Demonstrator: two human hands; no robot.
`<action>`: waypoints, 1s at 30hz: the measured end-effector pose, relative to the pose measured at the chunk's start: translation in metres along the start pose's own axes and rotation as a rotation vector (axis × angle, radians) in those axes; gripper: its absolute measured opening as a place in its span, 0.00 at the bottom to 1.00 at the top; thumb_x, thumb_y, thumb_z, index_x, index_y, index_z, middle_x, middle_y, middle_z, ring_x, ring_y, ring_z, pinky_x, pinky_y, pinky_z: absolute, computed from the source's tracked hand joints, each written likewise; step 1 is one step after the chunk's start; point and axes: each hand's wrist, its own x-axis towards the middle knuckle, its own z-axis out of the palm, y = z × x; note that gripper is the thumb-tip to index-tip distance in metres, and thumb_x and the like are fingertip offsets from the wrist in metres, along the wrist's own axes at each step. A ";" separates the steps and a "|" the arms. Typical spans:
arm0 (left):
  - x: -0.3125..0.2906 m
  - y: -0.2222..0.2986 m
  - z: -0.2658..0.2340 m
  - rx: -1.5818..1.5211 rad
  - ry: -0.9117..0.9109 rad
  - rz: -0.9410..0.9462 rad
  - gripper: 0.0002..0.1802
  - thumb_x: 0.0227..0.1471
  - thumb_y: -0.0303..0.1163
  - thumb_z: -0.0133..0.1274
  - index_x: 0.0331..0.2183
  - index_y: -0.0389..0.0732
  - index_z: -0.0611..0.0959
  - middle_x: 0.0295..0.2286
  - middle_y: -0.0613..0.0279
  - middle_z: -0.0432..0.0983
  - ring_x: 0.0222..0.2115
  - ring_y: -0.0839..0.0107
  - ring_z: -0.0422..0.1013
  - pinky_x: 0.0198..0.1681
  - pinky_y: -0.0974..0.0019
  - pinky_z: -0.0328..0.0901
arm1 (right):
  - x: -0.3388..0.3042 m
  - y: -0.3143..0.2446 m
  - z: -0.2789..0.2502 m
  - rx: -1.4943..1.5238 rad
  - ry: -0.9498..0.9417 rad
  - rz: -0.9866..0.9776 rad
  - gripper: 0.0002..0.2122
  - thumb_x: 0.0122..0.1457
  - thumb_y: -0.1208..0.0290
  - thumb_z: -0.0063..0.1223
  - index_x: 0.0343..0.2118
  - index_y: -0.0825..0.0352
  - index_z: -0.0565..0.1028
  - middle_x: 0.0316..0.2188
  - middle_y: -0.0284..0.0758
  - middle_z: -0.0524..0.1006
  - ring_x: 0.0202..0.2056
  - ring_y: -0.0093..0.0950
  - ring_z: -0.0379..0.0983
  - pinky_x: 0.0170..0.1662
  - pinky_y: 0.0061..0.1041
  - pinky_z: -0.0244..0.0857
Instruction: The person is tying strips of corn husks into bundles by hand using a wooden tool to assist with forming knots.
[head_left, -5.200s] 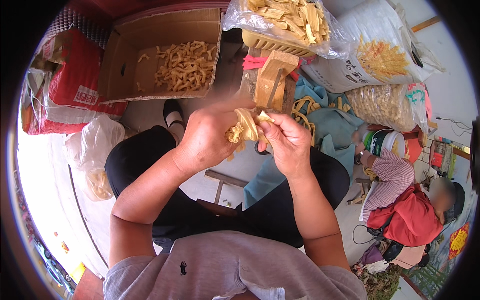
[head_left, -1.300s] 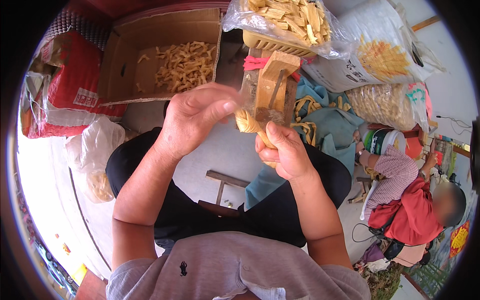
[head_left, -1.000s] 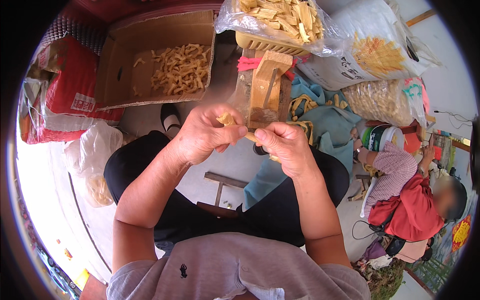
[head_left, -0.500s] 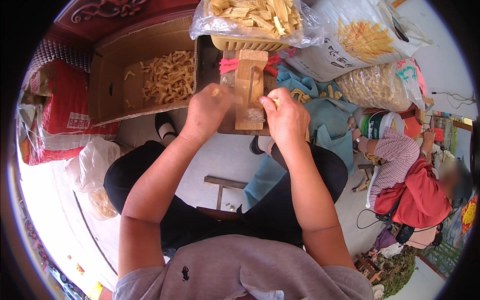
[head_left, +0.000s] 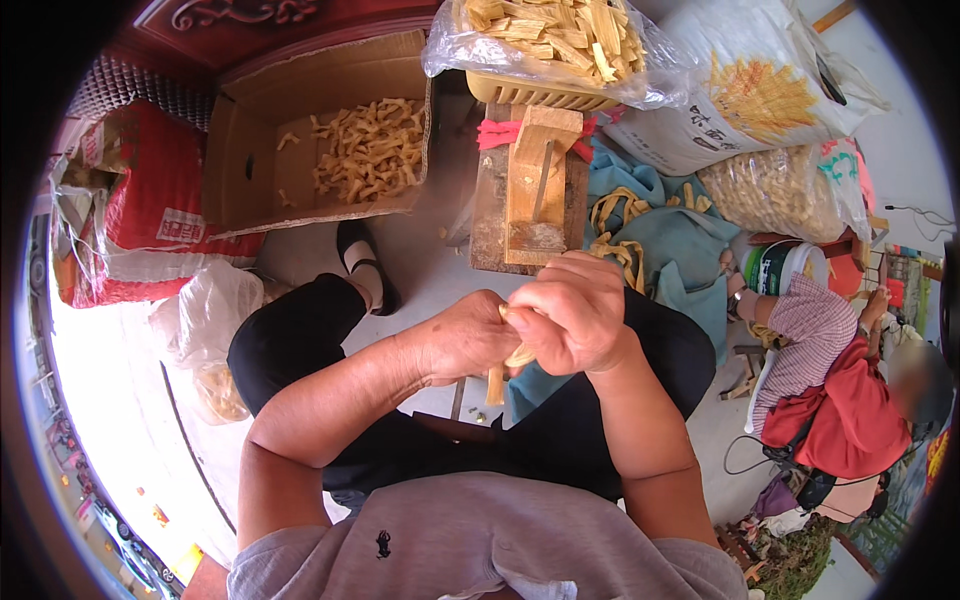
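Observation:
My left hand (head_left: 462,338) and my right hand (head_left: 572,312) meet above my lap, both closed around a pale yellow strip (head_left: 520,356). A bend of it shows under my right thumb, and its end hangs below my left fingers; the rest is hidden inside my hands. Just beyond them lies a slotted wooden block (head_left: 527,206) on a brown wooden board (head_left: 487,225). Red cloth (head_left: 497,134) shows on both sides of the block. Several similar yellow strips (head_left: 630,262) rest on a blue-green cloth (head_left: 675,250) at the right of the board.
A cardboard box (head_left: 262,130) holds many short, knobbly yellow pieces. Behind the board, a yellow basket (head_left: 540,92) is heaped with flat strips. Sacks (head_left: 735,90) and a filled clear bag (head_left: 765,195) stand at the right. A seated person in red (head_left: 835,410) is farther right.
Both hands have come from over the wooden block back toward my lap and closed together around the strip. My left foot has shifted outward, and the view has turned slightly.

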 end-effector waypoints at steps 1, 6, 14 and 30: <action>-0.006 0.007 0.000 -0.027 -0.158 -0.032 0.13 0.49 0.36 0.56 0.23 0.35 0.81 0.19 0.63 0.74 0.20 0.77 0.68 0.25 0.73 0.64 | 0.003 0.000 -0.009 0.050 -0.012 -0.008 0.03 0.52 0.76 0.53 0.24 0.68 0.71 0.14 0.34 0.71 0.13 0.29 0.65 0.17 0.25 0.56; -0.027 0.029 -0.009 0.121 -0.357 0.281 0.17 0.52 0.43 0.57 0.31 0.38 0.83 0.22 0.63 0.77 0.22 0.75 0.71 0.27 0.69 0.66 | 0.011 0.003 -0.013 -0.129 0.164 0.216 0.05 0.52 0.76 0.54 0.22 0.68 0.72 0.15 0.34 0.71 0.15 0.33 0.68 0.20 0.28 0.60; -0.019 0.034 -0.030 1.270 0.304 0.964 0.12 0.33 0.31 0.61 0.28 0.45 0.81 0.23 0.64 0.70 0.21 0.63 0.71 0.19 0.62 0.65 | -0.007 -0.007 0.005 1.264 -0.185 1.326 0.05 0.57 0.79 0.48 0.30 0.72 0.76 0.17 0.30 0.70 0.16 0.17 0.61 0.19 0.19 0.54; -0.006 0.021 -0.020 1.036 0.563 0.630 0.17 0.36 0.17 0.56 0.34 0.39 0.82 0.45 0.57 0.74 0.34 0.57 0.76 0.32 0.62 0.71 | -0.013 -0.007 0.021 0.066 -0.013 0.651 0.14 0.58 0.62 0.53 0.29 0.71 0.76 0.21 0.38 0.76 0.22 0.33 0.74 0.24 0.29 0.66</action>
